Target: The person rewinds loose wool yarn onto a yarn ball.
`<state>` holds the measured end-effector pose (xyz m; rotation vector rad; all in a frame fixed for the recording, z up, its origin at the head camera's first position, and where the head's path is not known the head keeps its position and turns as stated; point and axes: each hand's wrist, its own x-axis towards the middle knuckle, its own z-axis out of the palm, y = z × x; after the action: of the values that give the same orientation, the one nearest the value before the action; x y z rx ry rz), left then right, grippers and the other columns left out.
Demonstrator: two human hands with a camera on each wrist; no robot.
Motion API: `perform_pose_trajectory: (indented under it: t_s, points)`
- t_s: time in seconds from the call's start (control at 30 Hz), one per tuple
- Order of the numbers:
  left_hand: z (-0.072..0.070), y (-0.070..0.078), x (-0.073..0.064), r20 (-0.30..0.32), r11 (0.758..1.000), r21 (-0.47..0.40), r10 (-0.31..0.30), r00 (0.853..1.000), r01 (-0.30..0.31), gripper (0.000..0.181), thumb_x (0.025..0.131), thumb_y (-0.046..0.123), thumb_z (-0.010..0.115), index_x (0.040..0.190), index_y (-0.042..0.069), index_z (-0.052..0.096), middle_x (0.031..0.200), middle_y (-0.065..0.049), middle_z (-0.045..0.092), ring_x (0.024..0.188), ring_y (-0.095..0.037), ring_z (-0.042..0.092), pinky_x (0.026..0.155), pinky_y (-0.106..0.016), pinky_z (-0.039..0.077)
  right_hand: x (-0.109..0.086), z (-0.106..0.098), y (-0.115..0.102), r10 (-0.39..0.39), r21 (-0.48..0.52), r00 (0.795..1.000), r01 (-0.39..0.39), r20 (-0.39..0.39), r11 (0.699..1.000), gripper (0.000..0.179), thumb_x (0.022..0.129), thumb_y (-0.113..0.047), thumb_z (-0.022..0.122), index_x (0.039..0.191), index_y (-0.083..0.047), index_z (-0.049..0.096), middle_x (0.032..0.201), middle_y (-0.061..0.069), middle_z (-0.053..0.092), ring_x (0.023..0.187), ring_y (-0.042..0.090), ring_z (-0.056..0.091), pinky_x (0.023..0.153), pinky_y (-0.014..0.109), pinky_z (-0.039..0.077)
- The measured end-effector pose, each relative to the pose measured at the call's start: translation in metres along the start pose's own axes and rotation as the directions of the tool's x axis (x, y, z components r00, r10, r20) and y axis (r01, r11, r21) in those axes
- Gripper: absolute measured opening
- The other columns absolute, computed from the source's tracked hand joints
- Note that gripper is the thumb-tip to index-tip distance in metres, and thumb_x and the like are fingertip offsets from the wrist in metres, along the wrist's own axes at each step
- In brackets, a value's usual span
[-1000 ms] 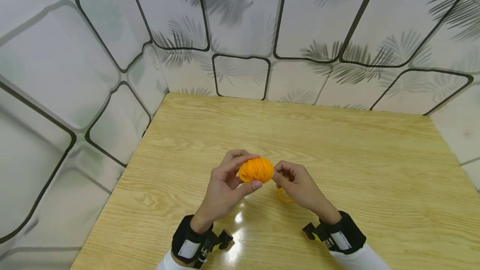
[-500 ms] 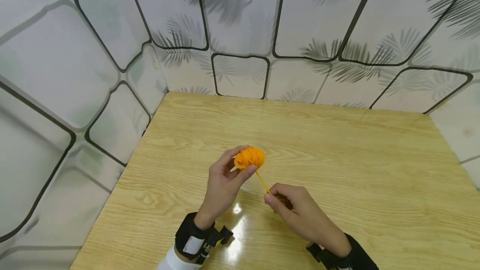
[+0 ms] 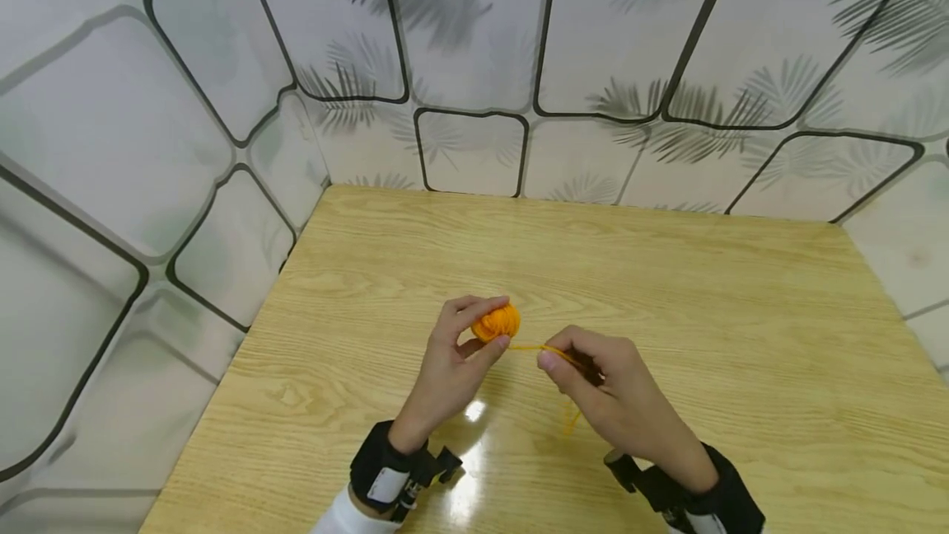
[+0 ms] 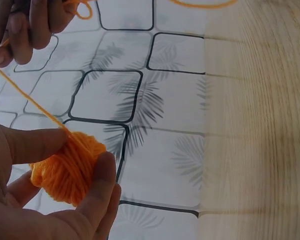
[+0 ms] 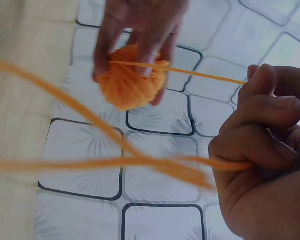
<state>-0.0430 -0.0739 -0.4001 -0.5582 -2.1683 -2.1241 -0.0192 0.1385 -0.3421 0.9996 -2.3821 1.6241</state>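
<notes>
An orange ball of yarn (image 3: 500,321) is held above the table by my left hand (image 3: 454,361), thumb on the near side and fingers on the far side. In the left wrist view the wound strands of the ball (image 4: 70,172) show between thumb and fingers. A taut orange strand (image 3: 528,347) runs from the ball to my right hand (image 3: 611,386), which pinches it between thumb and forefinger. Past that pinch the yarn passes through the curled fingers, and loose lengths (image 5: 90,117) hang out, blurred in the right wrist view.
The wooden table (image 3: 667,295) stretches under both hands. A pale wall (image 3: 474,31) with dark outlined shapes and leaf prints stands behind it and at the left. Each wrist wears a black strap (image 3: 385,468) with a small camera.
My right hand has gone from beside the ball, down and toward me, then up again to the right, drawing the strand out level. The ball has turned in my left hand.
</notes>
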Motion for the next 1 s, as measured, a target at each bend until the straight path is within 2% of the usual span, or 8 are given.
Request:
perform_pose_trajectory:
  t_s: [0.1, 0.23, 0.3, 0.37, 0.57, 0.73, 0.87, 1.0]
  points:
    - [0.000, 0.003, -0.001, 0.132, 1.000, -0.001, -0.017, 0.991, 0.017, 0.044, 0.094, -0.003, 0.069, 0.136, 0.006, 0.062, 0.136, -0.013, 0.046, 0.120, -0.027, 0.053, 0.096, -0.036, 0.055, 0.011, -0.004, 0.003, -0.002, 0.035, 0.999, 0.004, -0.051, 0.999, 0.024, 0.100, 0.006, 0.057, 0.096, -0.015, 0.066, 0.068, -0.005, 0.050, 0.047, 0.006, 0.035, 0.039, 0.023, 0.033]
    - [0.002, 0.006, -0.002, 0.308, 0.998, -0.049, -0.015, 0.951, 0.032, 0.048, 0.091, -0.003, 0.073, 0.137, 0.004, 0.059, 0.138, -0.013, 0.050, 0.121, -0.028, 0.054, 0.096, -0.038, 0.055, 0.025, -0.009, 0.015, 0.053, 0.039, 0.991, -0.048, -0.120, 0.998, 0.019, 0.103, 0.001, 0.055, 0.094, -0.011, 0.066, 0.068, 0.000, 0.051, 0.047, 0.011, 0.037, 0.039, 0.026, 0.032]
    - [0.003, 0.007, -0.003, 0.348, 0.996, -0.078, -0.009, 0.937, 0.039, 0.047, 0.091, -0.002, 0.073, 0.136, 0.003, 0.060, 0.136, -0.014, 0.053, 0.119, -0.026, 0.057, 0.093, -0.038, 0.057, 0.030, -0.009, 0.026, 0.093, 0.055, 0.985, -0.086, -0.145, 0.995, 0.017, 0.104, -0.002, 0.055, 0.092, -0.007, 0.065, 0.067, 0.002, 0.050, 0.049, 0.013, 0.038, 0.041, 0.027, 0.032]
    - [0.005, 0.009, -0.003, 0.357, 0.993, -0.112, -0.001, 0.934, 0.044, 0.046, 0.092, 0.000, 0.073, 0.136, 0.002, 0.059, 0.135, -0.015, 0.056, 0.117, -0.024, 0.060, 0.092, -0.039, 0.058, 0.033, -0.008, 0.039, 0.144, 0.083, 0.977, -0.132, -0.160, 0.988, 0.017, 0.106, -0.007, 0.054, 0.092, -0.004, 0.064, 0.066, 0.004, 0.049, 0.050, 0.016, 0.039, 0.042, 0.028, 0.032]
    - [0.006, 0.016, -0.004, 0.257, 0.980, -0.197, 0.041, 0.966, 0.011, 0.057, 0.095, 0.009, 0.072, 0.145, 0.000, 0.046, 0.139, -0.020, 0.054, 0.123, -0.024, 0.057, 0.099, -0.038, 0.053, 0.030, 0.008, 0.073, 0.309, 0.155, 0.944, -0.291, -0.111, 0.944, 0.023, 0.107, -0.017, 0.054, 0.096, -0.001, 0.066, 0.072, 0.006, 0.057, 0.059, 0.016, 0.049, 0.052, 0.025, 0.042]
    - [0.007, 0.017, -0.001, 0.130, 0.973, -0.231, 0.053, 0.990, -0.021, 0.057, 0.094, 0.000, 0.071, 0.145, -0.004, 0.045, 0.139, -0.022, 0.050, 0.122, -0.027, 0.055, 0.098, -0.035, 0.053, 0.020, 0.025, 0.081, 0.324, 0.161, 0.946, -0.316, -0.023, 0.935, 0.014, 0.104, -0.002, 0.053, 0.101, 0.002, 0.066, 0.078, 0.007, 0.061, 0.064, 0.017, 0.054, 0.058, 0.026, 0.048]
    - [0.007, 0.014, 0.004, 0.032, 0.985, -0.168, 0.042, 0.999, -0.036, 0.051, 0.092, -0.006, 0.070, 0.140, -0.004, 0.051, 0.138, -0.020, 0.050, 0.118, -0.029, 0.056, 0.097, -0.033, 0.054, 0.012, 0.033, 0.075, 0.299, 0.090, 0.954, -0.300, 0.027, 0.950, 0.013, 0.104, -0.004, 0.055, 0.109, -0.001, 0.067, 0.071, 0.001, 0.053, 0.058, 0.011, 0.046, 0.051, 0.024, 0.040]
    - [0.004, 0.008, 0.010, -0.024, 0.999, -0.039, 0.030, 0.999, -0.031, 0.048, 0.093, -0.003, 0.071, 0.139, 0.000, 0.054, 0.135, -0.015, 0.054, 0.112, -0.027, 0.056, 0.092, -0.030, 0.055, 0.007, 0.035, 0.064, 0.259, 0.031, 0.965, -0.260, 0.048, 0.965, 0.012, 0.105, -0.012, 0.058, 0.099, -0.008, 0.067, 0.067, -0.005, 0.049, 0.053, 0.005, 0.041, 0.047, 0.021, 0.034]
